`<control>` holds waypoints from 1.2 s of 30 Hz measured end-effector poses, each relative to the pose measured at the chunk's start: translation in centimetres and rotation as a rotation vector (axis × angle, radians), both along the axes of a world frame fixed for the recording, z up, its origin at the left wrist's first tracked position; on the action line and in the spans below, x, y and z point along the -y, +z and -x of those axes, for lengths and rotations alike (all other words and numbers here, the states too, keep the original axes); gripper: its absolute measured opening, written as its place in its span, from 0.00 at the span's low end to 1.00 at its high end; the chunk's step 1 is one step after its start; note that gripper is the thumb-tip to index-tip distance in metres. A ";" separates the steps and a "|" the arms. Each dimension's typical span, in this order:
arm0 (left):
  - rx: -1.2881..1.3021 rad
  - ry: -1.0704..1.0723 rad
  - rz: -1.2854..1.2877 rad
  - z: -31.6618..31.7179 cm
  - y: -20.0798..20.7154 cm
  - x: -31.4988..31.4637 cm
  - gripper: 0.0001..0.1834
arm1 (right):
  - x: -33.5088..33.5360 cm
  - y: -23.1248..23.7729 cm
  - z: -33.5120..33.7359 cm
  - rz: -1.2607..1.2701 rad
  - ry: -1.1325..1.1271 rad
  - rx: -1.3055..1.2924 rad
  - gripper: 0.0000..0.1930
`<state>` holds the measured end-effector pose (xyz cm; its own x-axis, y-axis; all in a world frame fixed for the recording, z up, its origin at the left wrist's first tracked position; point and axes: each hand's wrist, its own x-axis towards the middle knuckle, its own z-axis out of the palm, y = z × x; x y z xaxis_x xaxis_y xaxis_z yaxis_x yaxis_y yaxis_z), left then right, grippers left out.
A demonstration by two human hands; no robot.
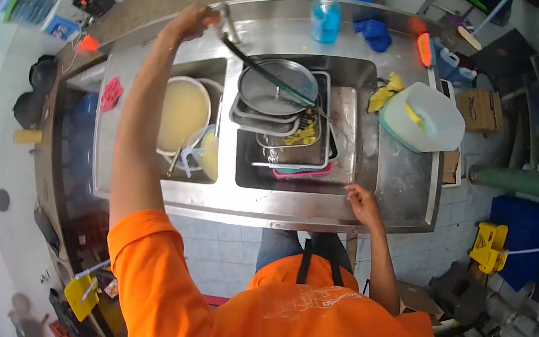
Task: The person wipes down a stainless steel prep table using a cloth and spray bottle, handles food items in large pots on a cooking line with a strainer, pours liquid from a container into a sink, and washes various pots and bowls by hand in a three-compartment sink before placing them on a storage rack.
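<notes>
My left hand [192,22] reaches to the back of the steel sink, its fingers closed at the tap [228,26]. From the tap a dark green hose [255,67] runs down over a round metal lid [277,86] in the right basin. Under the lid lie stacked metal trays [281,156] with yellow bits in them, and something pink at the bottom. My right hand [365,206] hovers by the sink's front edge, fingers loosely apart, holding nothing. The left basin holds a large pot of cloudy yellowish liquid [181,115] and a clear plastic jug [208,155], partly behind my left arm.
On the right drainboard stand a whitish plastic tub [422,118] and a yellow cloth [385,91]. A blue soap bottle [325,16], a blue crumpled cloth [373,35] and an orange brush [426,50] sit along the back and right. A pink cloth [111,94] lies at the left.
</notes>
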<state>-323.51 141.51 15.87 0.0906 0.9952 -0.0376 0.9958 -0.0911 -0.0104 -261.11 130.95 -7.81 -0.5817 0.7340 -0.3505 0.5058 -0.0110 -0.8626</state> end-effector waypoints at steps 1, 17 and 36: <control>-0.021 0.049 0.041 0.0 0.0 0.7 0.20 | 0.4 1.0 1.4 0.000 0.023 0.008 0.11; 0.743 1.018 0.046 13.8 -32.0 40.9 0.18 | 17.3 6.6 51.4 0.380 0.486 -0.171 0.14; 2.146 1.552 -0.367 21.1 -35.6 40.9 0.11 | 13.2 -13.7 79.6 0.039 0.722 0.135 0.14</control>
